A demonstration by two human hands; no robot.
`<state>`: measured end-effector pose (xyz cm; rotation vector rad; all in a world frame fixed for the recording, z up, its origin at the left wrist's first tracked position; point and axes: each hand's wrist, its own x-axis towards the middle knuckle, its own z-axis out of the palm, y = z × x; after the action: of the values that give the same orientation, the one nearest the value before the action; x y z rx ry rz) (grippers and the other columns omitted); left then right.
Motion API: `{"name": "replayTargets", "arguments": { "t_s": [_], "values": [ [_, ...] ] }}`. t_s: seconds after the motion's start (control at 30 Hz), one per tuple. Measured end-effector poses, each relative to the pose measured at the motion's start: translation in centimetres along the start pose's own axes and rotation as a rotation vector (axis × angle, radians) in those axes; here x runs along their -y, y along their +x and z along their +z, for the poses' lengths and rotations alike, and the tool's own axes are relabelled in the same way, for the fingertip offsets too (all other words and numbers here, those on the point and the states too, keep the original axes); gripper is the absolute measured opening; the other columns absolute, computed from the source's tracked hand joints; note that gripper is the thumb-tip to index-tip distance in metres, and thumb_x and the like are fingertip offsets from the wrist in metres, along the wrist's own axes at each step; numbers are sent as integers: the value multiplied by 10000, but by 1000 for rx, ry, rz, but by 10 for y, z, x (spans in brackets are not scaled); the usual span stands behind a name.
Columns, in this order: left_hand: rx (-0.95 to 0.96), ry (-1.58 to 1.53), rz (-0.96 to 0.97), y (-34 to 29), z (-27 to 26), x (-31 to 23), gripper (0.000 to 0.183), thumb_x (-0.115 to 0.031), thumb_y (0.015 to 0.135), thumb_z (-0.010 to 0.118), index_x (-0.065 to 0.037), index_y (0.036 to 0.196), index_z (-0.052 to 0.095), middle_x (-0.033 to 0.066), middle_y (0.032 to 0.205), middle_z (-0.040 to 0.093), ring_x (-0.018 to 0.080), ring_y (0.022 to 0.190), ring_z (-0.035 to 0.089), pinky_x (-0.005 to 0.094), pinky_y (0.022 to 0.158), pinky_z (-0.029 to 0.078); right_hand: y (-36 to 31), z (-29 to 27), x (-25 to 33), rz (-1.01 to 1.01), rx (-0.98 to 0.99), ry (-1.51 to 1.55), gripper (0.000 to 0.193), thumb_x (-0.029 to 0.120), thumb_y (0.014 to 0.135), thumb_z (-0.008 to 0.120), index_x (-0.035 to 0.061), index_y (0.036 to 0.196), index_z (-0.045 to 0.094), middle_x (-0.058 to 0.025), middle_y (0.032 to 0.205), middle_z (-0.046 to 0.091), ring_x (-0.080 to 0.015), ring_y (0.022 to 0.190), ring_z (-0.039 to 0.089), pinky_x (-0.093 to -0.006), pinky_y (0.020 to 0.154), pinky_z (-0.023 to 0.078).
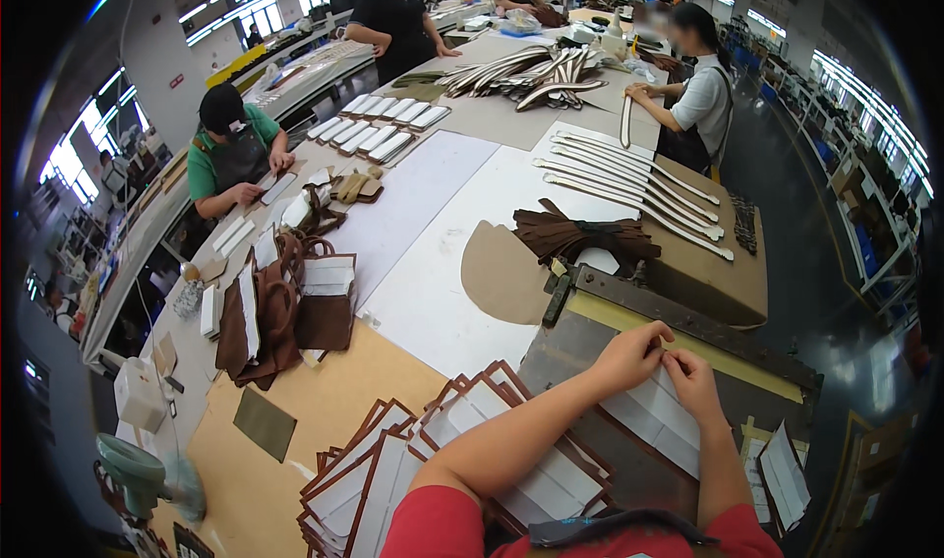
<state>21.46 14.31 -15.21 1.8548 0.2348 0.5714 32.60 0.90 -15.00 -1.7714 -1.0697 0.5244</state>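
Note:
My left hand (631, 357) and my right hand (693, 383) meet over the dark machine bed (570, 361). Their fingers are curled and pinched close together, and whatever lies between the fingertips is too small to make out. Right below them is a white panel with brown edges (661, 422), flat on the bed and partly covered by my hands and forearms. Under and beside my left forearm are stacks of similar brown-edged white panels (536, 484). More such panels (369, 484) fan out to the left.
Beyond the machine's metal bar (639, 297) lie a brown strip bundle (580, 234) and long white-and-brown strips (629, 189). Brown leather pieces (285, 312) are piled at the left, near a green fan (133, 469). A person in green (236, 150) and one in white (703, 106) work at the table.

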Motion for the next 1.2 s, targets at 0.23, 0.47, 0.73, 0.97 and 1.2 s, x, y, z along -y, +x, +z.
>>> {"name": "replayTargets", "arguments": {
  "t_s": [0.23, 0.47, 0.73, 0.97, 1.2],
  "values": [
    [-26, -10, -24, 0, 2, 0, 217, -18, 796, 563, -35, 1012, 548, 114, 771, 588, 240, 690, 581, 326, 656, 462, -1, -1, 7, -6, 1, -47, 159, 115, 882, 588, -42, 889, 617, -19, 695, 564, -59, 641, 472, -223, 580, 396],
    [-70, -4, -31, 1, -3, -3, 193, -9, 815, 540, -38, 1005, 544, 100, 760, 579, 216, 659, 555, 317, 640, 451, -1, -6, 7, 14, -12, -84, 167, 126, 877, 584, -38, 882, 616, -36, 721, 590, -72, 671, 498, -238, 608, 420],
    [-120, 3, -60, 2, -7, -4, 174, -15, 832, 535, -51, 1002, 545, 71, 765, 564, 180, 647, 528, 299, 624, 438, -1, -11, 10, 26, -5, -94, 170, 132, 876, 581, -34, 877, 616, -47, 732, 606, -83, 679, 518, -242, 616, 430],
    [-175, 20, -78, 3, -10, -4, 167, -26, 841, 533, -54, 1005, 549, 70, 798, 569, 179, 683, 535, 288, 656, 439, -1, -18, 6, 6, 3, -161, 193, 168, 870, 594, -23, 855, 617, -57, 684, 590, -84, 649, 505, -253, 588, 423],
    [-235, 49, -54, 4, -10, 1, 171, -13, 836, 529, -47, 1001, 556, 87, 829, 576, 196, 737, 561, 291, 694, 446, -1, -22, 10, 36, 41, -144, 201, 175, 878, 587, -22, 852, 612, -34, 654, 544, -74, 621, 450, -255, 553, 391]
  ]
}}
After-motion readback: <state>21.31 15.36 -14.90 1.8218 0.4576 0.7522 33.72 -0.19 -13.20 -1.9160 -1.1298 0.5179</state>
